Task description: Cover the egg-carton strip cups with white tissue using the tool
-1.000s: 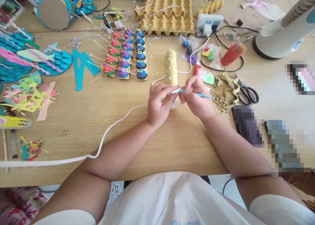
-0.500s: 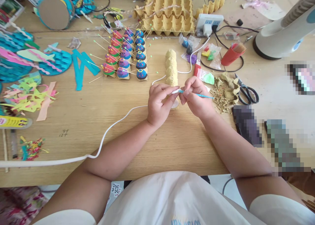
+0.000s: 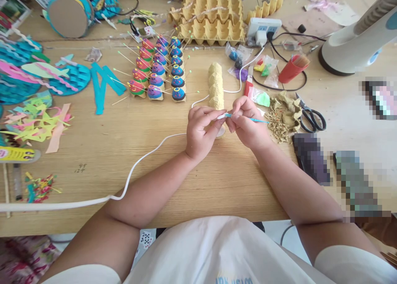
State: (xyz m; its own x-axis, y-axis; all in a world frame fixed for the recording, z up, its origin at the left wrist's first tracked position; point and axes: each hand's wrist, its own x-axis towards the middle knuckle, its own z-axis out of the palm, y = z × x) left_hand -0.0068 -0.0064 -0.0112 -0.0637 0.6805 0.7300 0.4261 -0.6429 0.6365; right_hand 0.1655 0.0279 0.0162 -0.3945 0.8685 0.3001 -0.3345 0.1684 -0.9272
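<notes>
Between the thumb and fingers of my left hand (image 3: 201, 128) is a small white piece (image 3: 221, 116), perhaps modelling clay. My right hand (image 3: 249, 124) is closed round a thin blue stick-like tool (image 3: 259, 120), whose near end meets the white piece. Just beyond both hands lies a pale yellow row of egg-carton cups (image 3: 216, 85), its near end partly hidden by my fingers. To the left stand three painted egg-carton caterpillars (image 3: 157, 80) in red, purple and blue, with thin pins for feelers.
Scissors (image 3: 312, 117) and a heap of shavings (image 3: 279, 124) lie to the right, near a red cup (image 3: 293, 68) of sticks. A white cable (image 3: 136, 164) crosses the table and my left forearm. Egg trays (image 3: 214, 31) and a power strip (image 3: 263, 26) sit at the back.
Almost nothing differs. Both hands stay in place, with the blue tool still against the white piece.
</notes>
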